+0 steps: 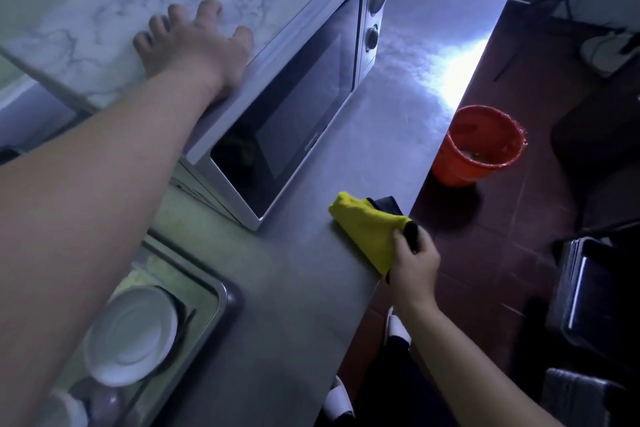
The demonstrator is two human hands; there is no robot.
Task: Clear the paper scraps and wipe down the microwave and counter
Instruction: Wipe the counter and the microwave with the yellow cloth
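My left hand (194, 42) lay flat, fingers spread, on the microwave (298, 107) top. My right hand (414, 265) gripped the yellow cloth (363, 229) at the counter (398, 121) edge.

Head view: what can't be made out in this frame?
All head view.
- Microwave inside: hidden by dark door glass.
- Microwave top under left hand: covered.
- Sink: partly behind left arm, cut by bottom edge.
- Bucket contents: blurred.
- Dark piece by the cloth in the right hand: too dim.
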